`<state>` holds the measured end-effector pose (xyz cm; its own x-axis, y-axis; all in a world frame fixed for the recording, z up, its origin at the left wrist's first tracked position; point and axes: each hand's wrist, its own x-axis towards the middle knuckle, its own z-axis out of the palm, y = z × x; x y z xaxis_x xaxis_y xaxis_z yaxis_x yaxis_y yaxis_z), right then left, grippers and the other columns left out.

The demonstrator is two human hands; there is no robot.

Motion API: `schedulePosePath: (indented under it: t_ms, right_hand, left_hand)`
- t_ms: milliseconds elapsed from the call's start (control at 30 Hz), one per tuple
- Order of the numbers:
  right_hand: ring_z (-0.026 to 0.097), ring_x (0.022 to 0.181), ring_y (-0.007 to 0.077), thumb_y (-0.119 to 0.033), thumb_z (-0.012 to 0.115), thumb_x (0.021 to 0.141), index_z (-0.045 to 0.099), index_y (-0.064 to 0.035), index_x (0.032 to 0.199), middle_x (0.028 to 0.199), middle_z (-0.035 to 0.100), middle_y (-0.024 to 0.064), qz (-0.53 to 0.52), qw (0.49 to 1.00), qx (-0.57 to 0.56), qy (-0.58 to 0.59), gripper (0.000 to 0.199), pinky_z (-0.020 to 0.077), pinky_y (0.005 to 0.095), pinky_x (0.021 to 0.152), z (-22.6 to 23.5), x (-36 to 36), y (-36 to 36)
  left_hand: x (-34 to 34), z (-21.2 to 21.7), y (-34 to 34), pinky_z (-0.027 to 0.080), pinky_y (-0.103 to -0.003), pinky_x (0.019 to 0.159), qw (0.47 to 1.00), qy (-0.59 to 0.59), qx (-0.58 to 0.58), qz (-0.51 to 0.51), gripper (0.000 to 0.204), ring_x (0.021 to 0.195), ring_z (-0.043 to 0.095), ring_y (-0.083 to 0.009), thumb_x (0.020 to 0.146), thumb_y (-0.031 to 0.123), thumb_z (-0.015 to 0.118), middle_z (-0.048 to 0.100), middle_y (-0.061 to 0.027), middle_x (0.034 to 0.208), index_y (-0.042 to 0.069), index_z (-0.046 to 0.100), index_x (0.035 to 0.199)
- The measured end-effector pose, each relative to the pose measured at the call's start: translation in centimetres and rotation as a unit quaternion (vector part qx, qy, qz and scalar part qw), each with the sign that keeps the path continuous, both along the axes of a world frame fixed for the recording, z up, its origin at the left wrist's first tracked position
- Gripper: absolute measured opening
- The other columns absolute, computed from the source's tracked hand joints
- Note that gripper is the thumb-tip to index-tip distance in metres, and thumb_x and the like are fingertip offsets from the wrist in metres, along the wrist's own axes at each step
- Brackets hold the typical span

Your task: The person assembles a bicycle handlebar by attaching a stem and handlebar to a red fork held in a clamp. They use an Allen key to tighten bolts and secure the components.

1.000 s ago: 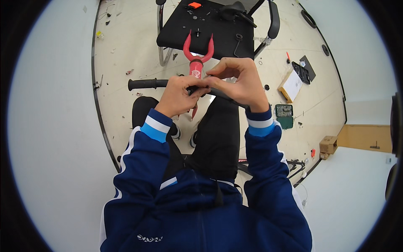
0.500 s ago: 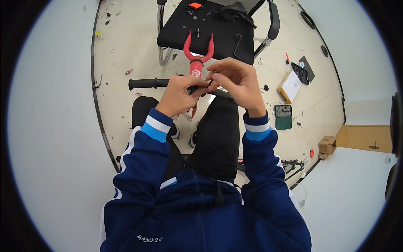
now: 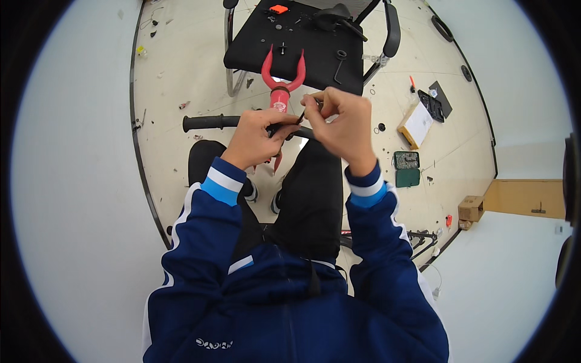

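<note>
A red bicycle fork [image 3: 280, 75] with a black handlebar [image 3: 209, 123] stands in front of my knees. My left hand [image 3: 257, 139] is closed around the handlebar's middle, just below the fork. My right hand [image 3: 342, 124] is raised beside it and pinches a thin black tool [image 3: 301, 115], whose tip points down at the clamp between both hands. The clamp itself is mostly hidden by my fingers.
A black chair [image 3: 302, 39] stands ahead, carrying small parts, a hex key [image 3: 339, 66] and an orange piece [image 3: 278, 9]. On the floor to the right lie a cardboard box [image 3: 417, 124], a green case [image 3: 407, 168], a black tray [image 3: 437, 103] and scattered small parts.
My right hand has lifted off the handlebar and drawn up and right, now holding the thin tool at the clamp. My left hand has stayed on the bar.
</note>
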<state>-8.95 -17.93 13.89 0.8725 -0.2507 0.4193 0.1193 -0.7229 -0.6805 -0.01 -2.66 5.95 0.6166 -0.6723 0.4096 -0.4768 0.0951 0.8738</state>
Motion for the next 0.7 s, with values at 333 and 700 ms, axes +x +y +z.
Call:
schedulePosePath:
  t_ms: [333,700]
  right_hand:
    - [0.072,0.09,0.0175,0.003,0.062,0.091,0.067,0.0072,0.105,0.1,0.073,0.0147,0.172,0.921,0.338,0.087,0.015,0.0578,0.0276,0.081,-1.5,-1.0,-1.1]
    - [0.074,0.08,0.019,0.001,0.068,0.089,0.071,0.0058,0.106,0.092,0.074,0.0145,0.113,0.962,0.229,0.102,0.018,0.0587,0.028,0.074,-1.7,-0.8,-0.6]
  left_hand:
    - [0.0,0.1,0.4,0.052,-0.03,0.064,0.998,0.044,0.024,-0.029,0.023,0.069,0.069,-0.0214,0.082,-0.001,0.071,0.072,-0.0137,0.082,0.002,0.073,0.104]
    - [-0.9,0.3,0.1,0.053,-0.029,0.064,0.999,0.015,0.006,0.03,0.022,0.07,0.071,-0.0245,0.078,0.001,0.077,0.073,-0.015,0.083,0.004,0.076,0.1]
